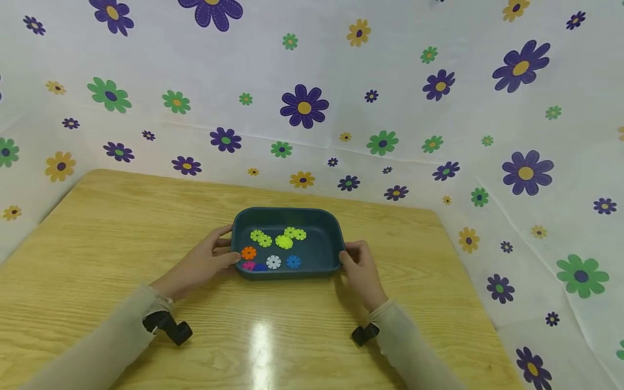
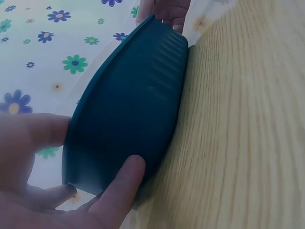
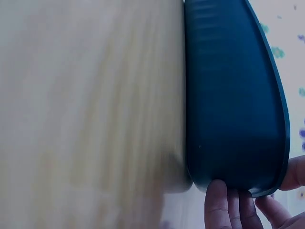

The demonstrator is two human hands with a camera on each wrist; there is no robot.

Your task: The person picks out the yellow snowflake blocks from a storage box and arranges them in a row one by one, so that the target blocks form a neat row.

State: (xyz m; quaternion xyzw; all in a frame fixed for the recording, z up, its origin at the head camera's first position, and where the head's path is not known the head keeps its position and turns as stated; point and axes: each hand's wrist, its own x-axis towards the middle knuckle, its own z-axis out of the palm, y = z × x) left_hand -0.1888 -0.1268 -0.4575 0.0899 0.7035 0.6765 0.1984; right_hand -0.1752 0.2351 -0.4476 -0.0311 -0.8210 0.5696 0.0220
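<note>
- Head view. A dark teal tray (image 1: pixel 292 275) sits on the wooden worktop (image 1: pixel 414 260), well before the flowered cloth (image 1: pixel 304 141). The left hand (image 1: pixel 196 267) and the right hand (image 1: pixel 361 272) hold its opposite ends, each parted only by the width of what it grips, thumb towards the near corner.
- Contents, same view. Yellow discs (image 1: pixel 284 242) lie clustered towards the middle and left; an orange disc (image 1: pixel 248 253), a white disc (image 1: pixel 273 262) and a blue disc (image 1: pixel 293 262) lie nearer the front, with a pink disc (image 1: pixel 249 266) and a dark blue disc (image 1: pixel 260 267) partly hidden by the near wall. Since the load favours the left, a level, even hold should best prevent sliding.
- Left wrist view. The left hand is partly closed on the tray, one fingertip (image 2: pixel 135 164) pressed flat against the outer wall and another digit at the rim. Such spread contact probably steadies the end better than a rim pinch alone.
- Right wrist view. The right hand is likewise bent round its end, fingers against the lower outer wall and a digit at the rim. The base appears to meet the worktop; whether any weight is lifted cannot be told. Matching pressure on both sides would guard against tilting.
</note>
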